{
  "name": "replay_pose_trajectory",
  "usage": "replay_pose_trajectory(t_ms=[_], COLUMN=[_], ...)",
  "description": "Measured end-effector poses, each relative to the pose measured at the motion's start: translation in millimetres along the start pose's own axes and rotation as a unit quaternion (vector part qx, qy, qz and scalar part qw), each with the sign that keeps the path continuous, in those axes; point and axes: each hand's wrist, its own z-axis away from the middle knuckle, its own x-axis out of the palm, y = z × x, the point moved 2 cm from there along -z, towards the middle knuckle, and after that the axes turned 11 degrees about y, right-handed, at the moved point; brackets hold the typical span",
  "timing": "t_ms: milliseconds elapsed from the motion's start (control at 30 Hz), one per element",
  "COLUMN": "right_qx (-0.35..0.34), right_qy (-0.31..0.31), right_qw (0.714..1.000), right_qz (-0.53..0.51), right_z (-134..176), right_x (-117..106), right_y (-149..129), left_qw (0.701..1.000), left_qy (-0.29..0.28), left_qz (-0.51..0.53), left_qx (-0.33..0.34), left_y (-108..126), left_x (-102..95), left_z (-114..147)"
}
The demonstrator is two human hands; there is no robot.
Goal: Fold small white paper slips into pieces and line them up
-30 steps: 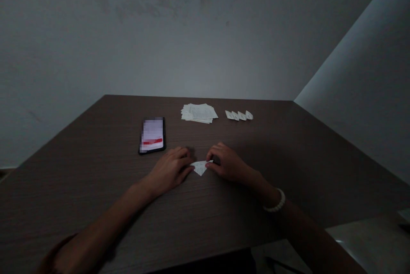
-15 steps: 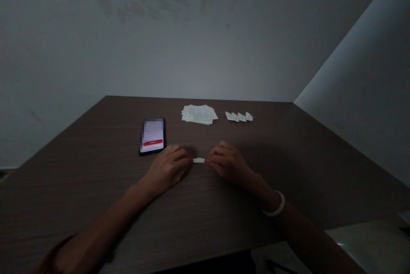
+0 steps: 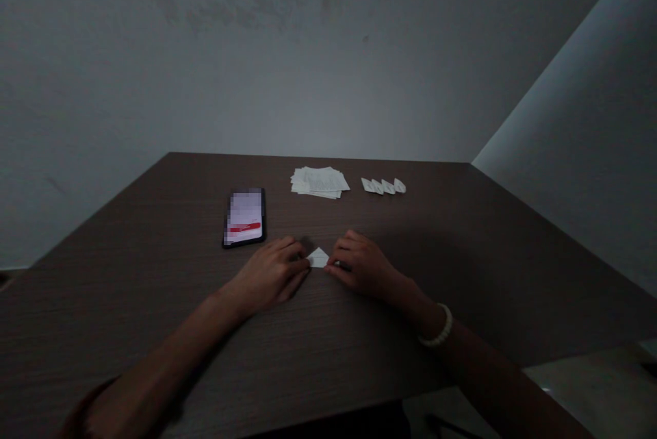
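Observation:
Between my two hands is a small white piece of folded paper (image 3: 318, 258), its upper edge rising to a point. My left hand (image 3: 274, 269) pinches its left end, thumb and fingers closed on it. At the right end, my right hand (image 3: 359, 261) grips the same paper between thumb and fingertips. The fingers cover both ends of the paper, so only its middle shows. A white beaded bracelet (image 3: 442, 327) circles my right wrist.
A phone (image 3: 245, 218) with a lit screen lies beyond my left hand. Farther back is a loose stack of white paper sheets (image 3: 319, 182). Several small folded papers (image 3: 382, 186) sit in a row to its right. A wall (image 3: 318, 83) stands behind the brown table (image 3: 179, 220).
The paper between my hands has turned from a thin flat strip into a taller, pointed shape. My fingers have shifted slightly; the phone and other papers stay where they were.

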Motion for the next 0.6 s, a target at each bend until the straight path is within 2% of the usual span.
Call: replay_pose_trajectory(t_ms=[167, 333, 600], right_qx=[-0.035, -0.054, -0.033], right_qy=[-0.012, -0.043, -0.03], right_qw=[0.999, 0.997, 0.999], right_qz=[0.006, 0.016, -0.015], right_z=[1.1, 3.0, 4.6], right_x=[4.2, -3.0, -12.1], right_y=[-3.0, -7.2, -8.7], left_qw=[0.999, 0.997, 0.995], left_qy=[-0.002, 0.007, 0.011], left_qz=[0.038, 0.06, 0.083], left_qx=[-0.023, -0.043, -0.057], left_y=[-1.4, -4.3, -7.2], left_x=[-7.1, -7.2, -1.7], left_z=[-1.4, -0.9, 1.0])
